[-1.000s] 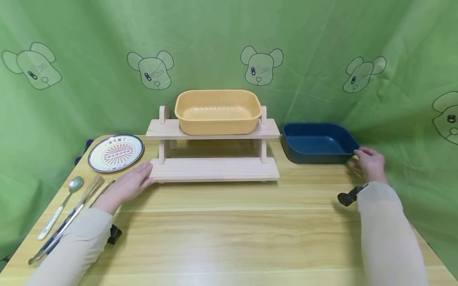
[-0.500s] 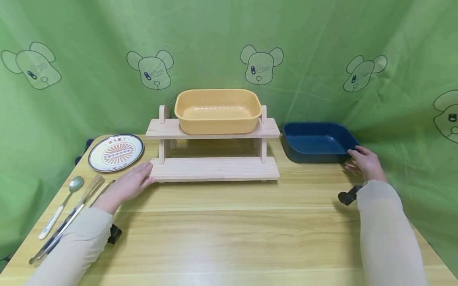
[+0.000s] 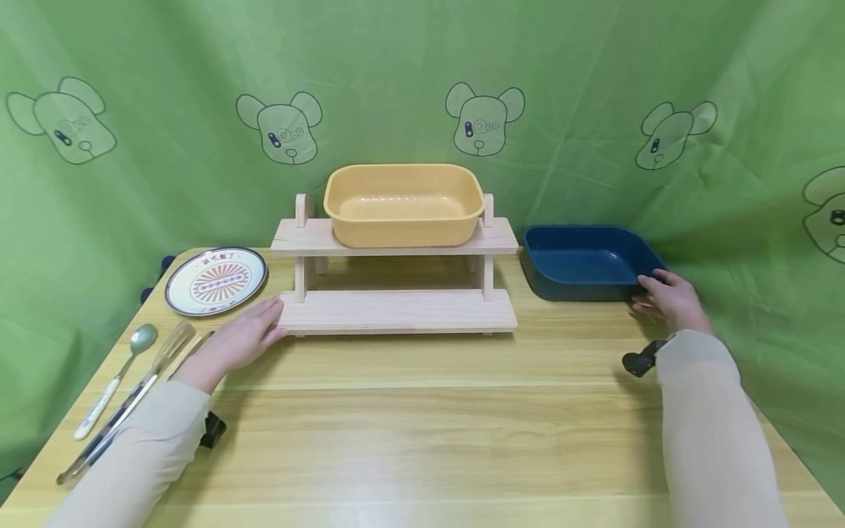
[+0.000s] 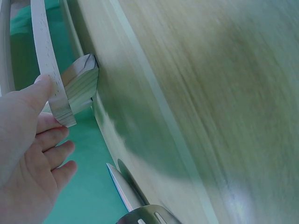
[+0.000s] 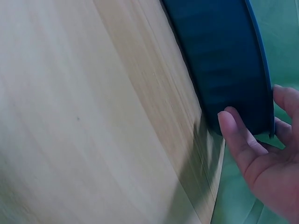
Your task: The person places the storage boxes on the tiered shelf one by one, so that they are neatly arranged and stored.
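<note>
1. Blue bin [image 3: 587, 270] sits on the bench [image 3: 429, 433], just left of my right hand [image 3: 675, 299], whose thumb and fingers pinch its near corner
2. I have my left hand [image 3: 243, 336] gripping the wooden rack [image 3: 396, 311] by its lower shelf
3. Yellow bin [image 3: 404, 233] rests atop it, beyond both hands

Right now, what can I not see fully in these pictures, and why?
Blue dish, right wrist view: cut by top edge.
Wooden rack, left wrist view: cut by top edge.
Utensil nearest left hand, head view: left arm partly hides it.
Plate, head view: lower lettering too small.
</note>
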`<action>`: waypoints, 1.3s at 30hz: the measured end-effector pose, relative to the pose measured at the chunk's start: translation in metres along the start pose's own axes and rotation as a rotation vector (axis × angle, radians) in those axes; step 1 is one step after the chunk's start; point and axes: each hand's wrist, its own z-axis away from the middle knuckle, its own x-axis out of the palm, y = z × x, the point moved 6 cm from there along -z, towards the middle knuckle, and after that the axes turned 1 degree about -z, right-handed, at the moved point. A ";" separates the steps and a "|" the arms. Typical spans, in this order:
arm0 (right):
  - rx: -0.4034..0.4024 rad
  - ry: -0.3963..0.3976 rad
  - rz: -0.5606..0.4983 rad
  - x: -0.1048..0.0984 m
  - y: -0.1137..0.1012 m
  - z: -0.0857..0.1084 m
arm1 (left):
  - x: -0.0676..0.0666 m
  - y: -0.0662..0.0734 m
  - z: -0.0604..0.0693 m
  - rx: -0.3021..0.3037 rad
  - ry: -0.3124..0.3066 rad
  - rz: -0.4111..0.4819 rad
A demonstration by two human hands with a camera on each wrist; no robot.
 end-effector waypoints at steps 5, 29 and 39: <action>0.015 0.004 0.012 0.000 0.000 -0.002 | 0.000 0.000 -0.001 -0.008 -0.003 0.011; 0.092 0.142 -0.239 0.005 -0.006 0.001 | 0.003 -0.003 -0.002 -0.016 -0.029 0.000; 0.109 0.165 -0.319 0.006 -0.006 0.000 | 0.002 -0.004 -0.002 -0.017 -0.030 -0.011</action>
